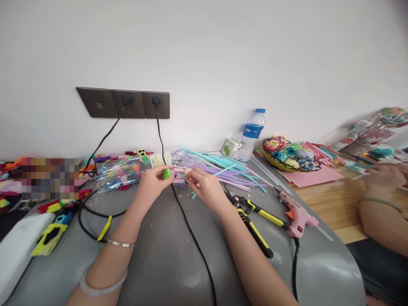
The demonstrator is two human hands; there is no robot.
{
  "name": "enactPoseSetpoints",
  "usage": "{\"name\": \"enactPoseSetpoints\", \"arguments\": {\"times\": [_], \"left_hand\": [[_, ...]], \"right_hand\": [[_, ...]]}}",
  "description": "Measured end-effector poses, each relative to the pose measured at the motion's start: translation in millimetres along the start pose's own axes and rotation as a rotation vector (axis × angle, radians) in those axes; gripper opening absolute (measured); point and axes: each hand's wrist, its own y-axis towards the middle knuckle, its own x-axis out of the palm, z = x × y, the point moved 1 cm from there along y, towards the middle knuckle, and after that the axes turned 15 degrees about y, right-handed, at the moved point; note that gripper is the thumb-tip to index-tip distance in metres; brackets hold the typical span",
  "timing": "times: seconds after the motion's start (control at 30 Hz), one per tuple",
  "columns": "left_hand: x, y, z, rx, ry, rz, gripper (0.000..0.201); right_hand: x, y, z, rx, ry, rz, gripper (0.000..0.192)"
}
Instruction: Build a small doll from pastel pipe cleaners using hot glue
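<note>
My left hand (155, 182) is closed, with a bright green piece (166, 173) at its fingertips. Between my two hands is a small pink fuzzy piece (179, 175) that looks wound from pipe cleaners; whether the green part joins it is unclear. My right hand (201, 183) is pinched at the right side of the pink piece, and its fingers hide what they grip. Just behind lie loose purple, pink and turquoise pipe cleaners (219, 170). Yellow-and-black pliers (255, 216) rest to the right of my right hand.
A pink glue gun (299, 219) lies at the right, its cord trailing forward. Black cables (191, 233) cross the grey table (165, 263). A water bottle (252, 136), small carton (231, 147) and flower basket (280, 163) stand behind. Another person's arm (382, 212) is far right.
</note>
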Motion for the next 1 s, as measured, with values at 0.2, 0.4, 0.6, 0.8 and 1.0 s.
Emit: {"name": "enactPoseSetpoints", "arguments": {"times": [0.2,0.4,0.6,0.8,1.0], "left_hand": [[2.1,0.6,-2.4,0.008,0.009,-0.002,0.033],[1.2,-0.9,0.0,-0.013,0.022,-0.007,0.035],[-1.2,-1.8,3.7,-0.011,0.022,0.003,0.034],[2.0,-0.1,-0.8,-0.005,0.0,0.01,0.033],[1.8,-0.8,-1.5,-0.023,-0.03,-0.022,0.038]], "right_hand": [[1.8,1.3,-0.4,0.002,0.007,-0.005,0.015],[1.9,0.5,0.4,0.025,0.037,0.033,0.013],[-2.6,-0.6,-0.4,0.031,0.154,0.094,0.011],[3.6,1.8,0.8,0.042,0.147,0.071,0.011],[4.6,0.3,5.8,0.047,0.219,0.105,0.011]]}}
